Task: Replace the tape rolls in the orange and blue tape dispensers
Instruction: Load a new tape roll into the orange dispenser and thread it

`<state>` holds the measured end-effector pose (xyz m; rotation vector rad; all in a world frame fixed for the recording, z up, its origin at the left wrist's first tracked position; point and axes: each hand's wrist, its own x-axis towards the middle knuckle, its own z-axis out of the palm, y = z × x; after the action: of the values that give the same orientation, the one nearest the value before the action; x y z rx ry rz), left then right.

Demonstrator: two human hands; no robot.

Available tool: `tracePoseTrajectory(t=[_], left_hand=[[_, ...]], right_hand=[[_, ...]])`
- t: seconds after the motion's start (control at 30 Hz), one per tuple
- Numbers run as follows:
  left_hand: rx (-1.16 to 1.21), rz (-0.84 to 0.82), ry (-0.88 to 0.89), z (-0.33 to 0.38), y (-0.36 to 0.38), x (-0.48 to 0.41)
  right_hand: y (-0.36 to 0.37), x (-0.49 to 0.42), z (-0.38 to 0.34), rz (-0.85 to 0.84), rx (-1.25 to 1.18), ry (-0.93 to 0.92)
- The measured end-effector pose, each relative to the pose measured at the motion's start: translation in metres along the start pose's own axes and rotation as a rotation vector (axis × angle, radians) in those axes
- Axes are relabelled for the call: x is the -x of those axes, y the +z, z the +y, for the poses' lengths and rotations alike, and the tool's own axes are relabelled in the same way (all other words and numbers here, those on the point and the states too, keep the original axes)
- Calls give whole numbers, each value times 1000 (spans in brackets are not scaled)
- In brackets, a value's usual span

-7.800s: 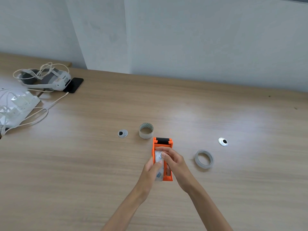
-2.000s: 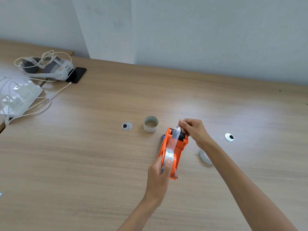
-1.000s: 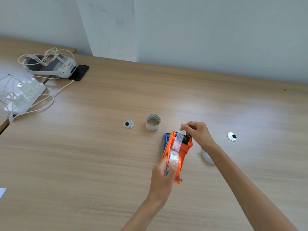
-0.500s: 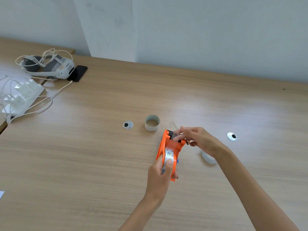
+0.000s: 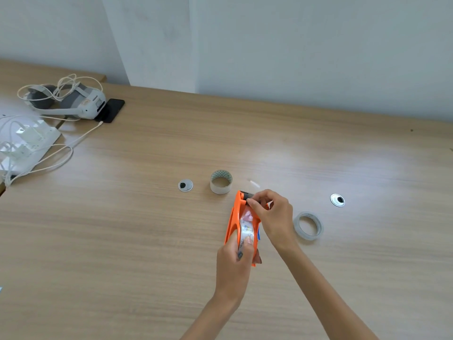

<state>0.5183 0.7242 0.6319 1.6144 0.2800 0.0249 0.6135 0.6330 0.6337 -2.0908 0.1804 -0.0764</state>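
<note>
Orange dispenser (image 5: 234,218) above bench (image 5: 122,229), near end gripped in my left hand (image 5: 236,260). My right hand (image 5: 273,214) pinches tape at toothed end. Clear roll (image 5: 308,226) just right, cardboard core (image 5: 221,185) behind.

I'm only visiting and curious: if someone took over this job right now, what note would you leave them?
Left hand grips the orange dispenser by its rear, roll already loaded.
Right hand pinches the tape end at the black cutter.
The blue dispenser is mostly hidden behind the orange one.
Clear tape roll lies to the right; a nearly empty core stands behind.
Left: seat the tape end, then the blue dispenser.
</note>
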Motion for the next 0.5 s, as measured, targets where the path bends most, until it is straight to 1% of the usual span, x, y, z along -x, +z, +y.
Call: tracePoseTrajectory(t=[0.13, 0.27, 0.5], left_hand=[[8, 20, 12, -2, 3, -3], [0, -15, 19, -2, 3, -4], [43, -29, 2, 4, 4, -6]], right_hand=[[4, 1, 6, 70, -10, 36], [4, -1, 3, 90, -52, 87], [7, -10, 5, 77, 68, 57]])
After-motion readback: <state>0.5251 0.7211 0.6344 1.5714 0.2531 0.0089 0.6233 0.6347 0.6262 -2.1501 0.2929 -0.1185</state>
